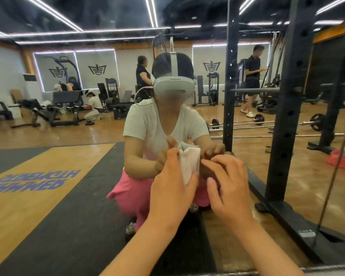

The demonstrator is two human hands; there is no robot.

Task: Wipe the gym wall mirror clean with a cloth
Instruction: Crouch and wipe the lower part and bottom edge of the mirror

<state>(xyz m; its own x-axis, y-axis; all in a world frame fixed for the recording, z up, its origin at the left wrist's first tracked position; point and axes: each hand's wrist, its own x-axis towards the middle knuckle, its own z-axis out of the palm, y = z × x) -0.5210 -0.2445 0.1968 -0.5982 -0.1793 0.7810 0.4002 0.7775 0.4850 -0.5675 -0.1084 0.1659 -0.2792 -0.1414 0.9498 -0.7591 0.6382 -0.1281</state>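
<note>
Low on the gym wall mirror (68, 116), the left hand (173, 184) grips a folded white cloth (190, 166), its fingers (172, 158) curled round the cloth's left edge and its thumb under the lower edge, holding it at the glass. Just right of the cloth, the right hand (230, 188) is spread and slightly bent, holding nothing; whether its tips touch the glass cannot be told. Farther right stands a black rack upright (285, 116).

I see a black rack upright (289, 108) on my right, barbells (259, 118) lying on the wooden floor (68, 136) beyond it, and weight benches (66, 98) far left.
</note>
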